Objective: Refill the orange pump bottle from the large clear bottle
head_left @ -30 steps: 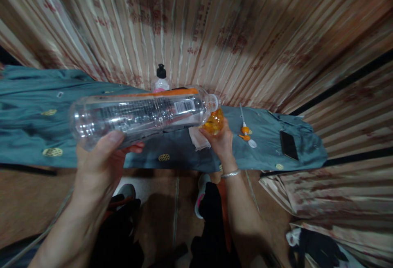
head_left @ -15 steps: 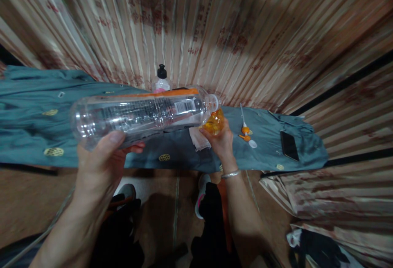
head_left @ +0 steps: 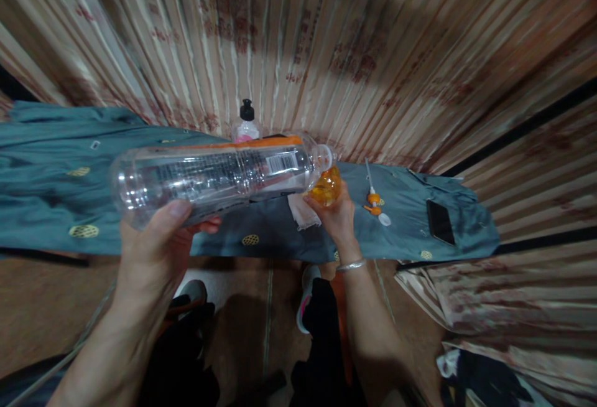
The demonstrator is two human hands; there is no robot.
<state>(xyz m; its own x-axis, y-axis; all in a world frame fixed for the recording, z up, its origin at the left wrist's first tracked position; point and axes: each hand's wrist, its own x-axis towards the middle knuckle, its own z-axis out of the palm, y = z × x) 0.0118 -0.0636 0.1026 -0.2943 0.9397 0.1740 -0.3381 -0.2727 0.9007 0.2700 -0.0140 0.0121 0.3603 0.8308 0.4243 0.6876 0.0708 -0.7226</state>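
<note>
My left hand (head_left: 158, 239) is wrapped round the lower part of a large clear plastic bottle (head_left: 214, 177) with an orange-edged label and a barcode. The bottle lies nearly level in the air, its uncapped mouth pointing right. At that mouth my right hand (head_left: 336, 214) is closed round a smaller clear bottle holding amber liquid (head_left: 325, 187). The large bottle's neck overlaps the small bottle's top; whether they touch I cannot tell. An orange pump head with a straw (head_left: 373, 200) lies on the cloth to the right, and a small clear cap (head_left: 384, 219) is beside it.
A teal patterned cloth (head_left: 261, 239) covers the narrow table. Behind the large bottle stands a clear bottle with a black top (head_left: 247, 114). A folded pale cloth (head_left: 304, 213) lies near my right hand, a black phone (head_left: 439, 221) farther right. A pleated curtain (head_left: 298, 46) hangs behind.
Almost nothing differs. The far left end of the large bottle has shifted very slightly right with my left hand; my right hand keeps its place.
</note>
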